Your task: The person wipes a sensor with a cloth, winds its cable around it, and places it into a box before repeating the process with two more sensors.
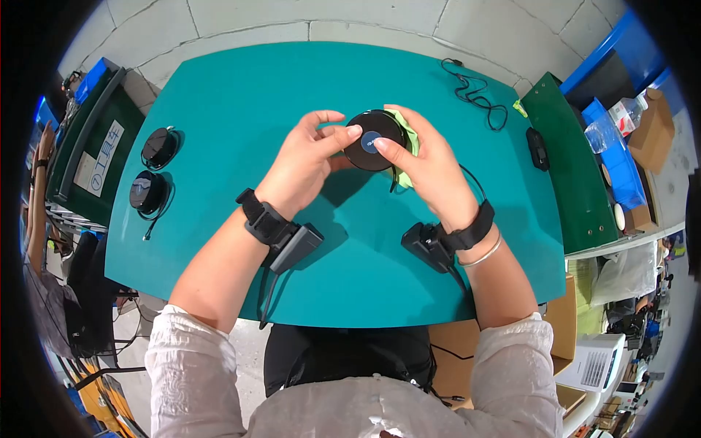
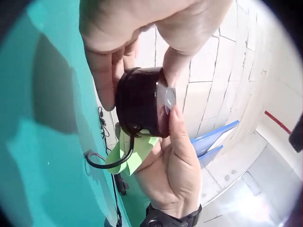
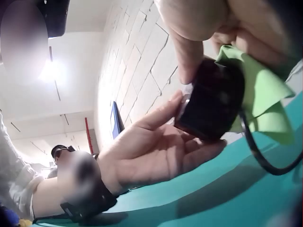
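Both hands hold a round black puck-shaped device (image 1: 370, 123) above the green table, its blue round label (image 1: 369, 139) facing up. My left hand (image 1: 301, 159) grips its left side, thumb on the top face and fingers at the side and below. From the right, my right hand (image 1: 432, 174) grips it with the thumb across the label. A light green cloth (image 3: 267, 87) is bunched between the right hand and the device, partly hidden by that hand in the head view. A black cable (image 3: 259, 163) curves out from the device's side beside the cloth.
Two similar black round devices with cables, one farther back (image 1: 158, 148) and one nearer (image 1: 147, 192), sit at the table's left. A black cable (image 1: 475, 100) lies at the back right, near a small black object (image 1: 537, 150). Green cabinets (image 1: 573, 182) flank the table.
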Tool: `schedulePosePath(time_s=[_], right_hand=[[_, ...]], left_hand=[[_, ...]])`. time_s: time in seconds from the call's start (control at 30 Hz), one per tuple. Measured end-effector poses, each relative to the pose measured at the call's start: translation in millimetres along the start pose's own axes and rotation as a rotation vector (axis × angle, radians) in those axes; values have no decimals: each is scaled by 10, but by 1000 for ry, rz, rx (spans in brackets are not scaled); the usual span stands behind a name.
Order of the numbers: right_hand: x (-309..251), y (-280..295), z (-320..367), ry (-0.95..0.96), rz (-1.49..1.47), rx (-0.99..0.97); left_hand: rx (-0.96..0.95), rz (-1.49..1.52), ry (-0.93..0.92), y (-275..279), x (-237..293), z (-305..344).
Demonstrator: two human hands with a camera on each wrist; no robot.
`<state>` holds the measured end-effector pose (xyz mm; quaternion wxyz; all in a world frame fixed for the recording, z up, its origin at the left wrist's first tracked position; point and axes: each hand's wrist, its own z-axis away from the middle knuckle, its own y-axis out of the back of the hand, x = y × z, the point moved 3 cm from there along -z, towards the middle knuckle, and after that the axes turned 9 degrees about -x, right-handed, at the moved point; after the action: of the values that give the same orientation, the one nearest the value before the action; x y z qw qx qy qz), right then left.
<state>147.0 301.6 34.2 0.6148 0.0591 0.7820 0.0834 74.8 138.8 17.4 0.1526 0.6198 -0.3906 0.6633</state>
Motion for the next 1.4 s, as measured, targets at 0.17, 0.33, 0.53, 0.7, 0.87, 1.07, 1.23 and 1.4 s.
schedulePosePath(time_s=[0.17, 0.33, 0.53, 0.7, 0.87, 1.07, 1.23, 1.4], right_hand=[[-23, -116, 10, 167, -76, 169], [-225, 35, 25, 52, 339, 160], [-232, 50, 18, 205, 99, 132], [-320, -80, 20, 354, 542, -85], [-208, -135, 62, 117, 120, 33], [-369, -213, 84, 452, 775, -14], [-209, -42, 54, 108, 505, 19], [17, -129, 15, 84, -355, 193]], left_hand=[[-161, 202, 19, -209, -107, 32], [-75, 186, -26, -125, 10, 12], [-90, -192, -53, -106, 103, 28], [-140, -143, -61, -60, 84, 30], [-45, -35, -106, -78, 200, 45], [-201, -311, -136, -191, 45, 61], [-19, -236, -45, -150, 95, 46], [-53, -301, -118, -166, 75, 40]])
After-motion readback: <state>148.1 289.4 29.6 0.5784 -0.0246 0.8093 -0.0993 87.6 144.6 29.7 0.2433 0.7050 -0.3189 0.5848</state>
